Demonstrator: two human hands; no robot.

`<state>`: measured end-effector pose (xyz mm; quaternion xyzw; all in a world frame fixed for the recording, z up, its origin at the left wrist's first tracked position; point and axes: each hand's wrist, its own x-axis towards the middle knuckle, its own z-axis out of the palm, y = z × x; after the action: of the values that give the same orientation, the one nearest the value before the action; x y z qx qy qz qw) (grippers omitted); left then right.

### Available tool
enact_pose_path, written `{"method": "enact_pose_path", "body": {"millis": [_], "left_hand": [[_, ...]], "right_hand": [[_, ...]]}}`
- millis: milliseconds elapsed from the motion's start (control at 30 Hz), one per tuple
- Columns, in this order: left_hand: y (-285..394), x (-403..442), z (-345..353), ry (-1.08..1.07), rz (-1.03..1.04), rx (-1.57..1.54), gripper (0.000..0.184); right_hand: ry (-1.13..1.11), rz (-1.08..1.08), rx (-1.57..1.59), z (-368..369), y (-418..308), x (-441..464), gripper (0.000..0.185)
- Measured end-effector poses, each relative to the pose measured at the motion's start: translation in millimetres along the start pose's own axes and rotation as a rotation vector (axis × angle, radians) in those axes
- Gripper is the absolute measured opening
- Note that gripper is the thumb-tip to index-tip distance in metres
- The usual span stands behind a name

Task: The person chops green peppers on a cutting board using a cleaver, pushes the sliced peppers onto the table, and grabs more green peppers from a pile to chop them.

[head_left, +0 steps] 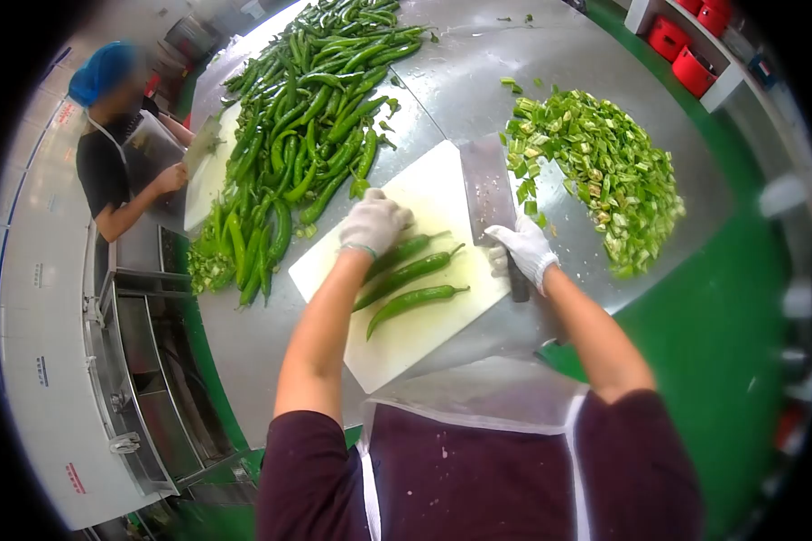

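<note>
My right hand [525, 251], in a white glove, grips the dark handle of a cleaver [487, 185]. Its broad blade lies along the right side of the white cutting board [451, 329], pointing away from me. My left hand [376, 224], also gloved, is closed at the board's left side, beside the long green peppers. Its fingertips are hidden, so what they hold does not show. Several whole peppers lie side by side on the board, the nearest pepper [415, 307] curved and apart from the others.
A large heap of whole green peppers [311, 113] covers the steel table [460, 54] at the left and back. Chopped pepper pieces [604, 171] form a pile at the right. Another person [122, 144] in a blue cap stands at the left edge. Red containers [681, 50] sit on a shelf.
</note>
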<state>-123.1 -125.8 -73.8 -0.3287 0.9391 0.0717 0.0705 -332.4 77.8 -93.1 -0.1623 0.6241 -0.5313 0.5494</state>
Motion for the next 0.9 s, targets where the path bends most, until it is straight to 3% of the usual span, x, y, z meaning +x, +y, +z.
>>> {"method": "enact_pose_path", "body": {"millis": [33,100,133,167,200,233,300,367,433,500,633,733,833,900], "left_hand": [[-27.8,5.7,17.8,-0.034,0.129,0.117,0.036],[-49.3,-2.2,12.6,0.053,-0.194,0.053,0.032],[-55.9,-15.8,-2.1,0.047,-0.279,0.025,0.019],[-75.8,-23.7,-7.9,-0.009,-0.287,0.098,0.021],[-66.6,-39.9,-23.3,0.155,-0.32,0.354,0.023],[-64.0,-47.5,-33.5,0.143,-0.296,0.534,0.03],[-73.4,-48.4,-22.6,0.285,-0.133,0.343,0.041],[-33.6,-63.3,-13.5,0.081,-0.129,-0.272,0.067],[12.4,-81.5,-13.0,-0.23,-0.108,-0.298,0.088],[37.4,-109.8,14.1,0.022,0.066,0.109,0.094],[56.9,-121.6,61.8,0.196,-0.002,-0.028,0.091],[75.8,-117.0,71.4,0.28,-0.081,-0.083,0.088],[81.7,-115.4,75.6,0.3,-0.161,-0.111,0.087],[83.6,-117.6,70.8,0.299,-0.158,-0.086,0.086]], "right_hand": [[-0.003,0.006,0.008,0.6,-0.8,-0.9,0.043],[0.003,0.016,0.02,-1.0,2.6,0.0,0.043],[0.012,0.015,0.013,-0.8,3.0,1.2,0.043],[0.018,0.016,0.004,-1.1,3.2,2.1,0.044],[-0.001,0.019,0.01,-1.5,1.0,1.2,0.047],[0.02,0.02,0.011,-1.2,2.2,2.0,0.04],[0.056,0.023,0.002,-0.4,5.5,3.1,0.029],[0.036,-0.004,0.008,-0.6,6.7,3.5,0.032],[0.005,-0.033,-0.007,-3.2,9.4,6.5,0.035],[0.018,-0.036,-0.026,-1.7,6.2,3.7,0.035],[-0.026,-0.03,-0.063,0.9,-5.0,-7.6,0.035],[-0.047,0.027,-0.076,-10.4,6.8,8.6,0.048],[0.08,-0.004,-0.498,0.5,-32.0,-23.5,0.043],[0.125,-0.136,-0.973,3.0,-36.6,-31.8,0.034]]}}
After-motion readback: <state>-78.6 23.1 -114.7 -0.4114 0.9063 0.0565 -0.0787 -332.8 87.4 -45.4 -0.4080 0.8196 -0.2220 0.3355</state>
